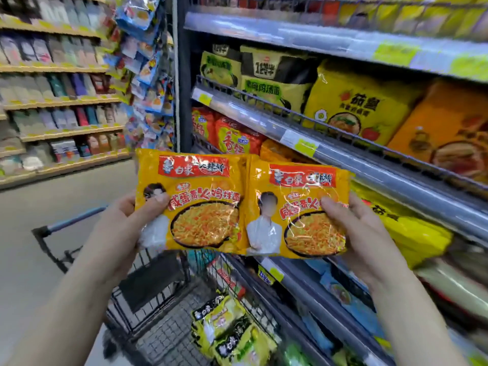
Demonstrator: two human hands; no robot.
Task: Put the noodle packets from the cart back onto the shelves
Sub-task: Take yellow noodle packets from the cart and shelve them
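A slip is judged the likeliest fault: each packet is held only at its outer edge, and the film is glossy. If a thumb is loosened, a packet could drop into the shopping cart (148, 313) below or onto the floor. Misplacement is a second risk. The shelves (330, 151) on the right are filled with many yellow and orange packs of similar colour, so the proper slot could be mistaken. A lower seam could also be caught on the wire guard (264, 101) along the shelf front if a packet is pushed in low.

The left noodle packet (192, 202) is gripped by the left hand (124, 223), with the thumb laid across its printed face. The right noodle packet (295, 212) is gripped the same way by the right hand (353, 228). The fingers behind are hidden. Both packets are held upright, side by side, above the cart and near the shelves, with their inner edges touching or slightly overlapped. They are orange-yellow, with a red banner printed at the top, a bowl of noodles pictured below, and crinkled, reflective film. More packets, the yellow-green packets (224, 328), are seen lying in the cart.
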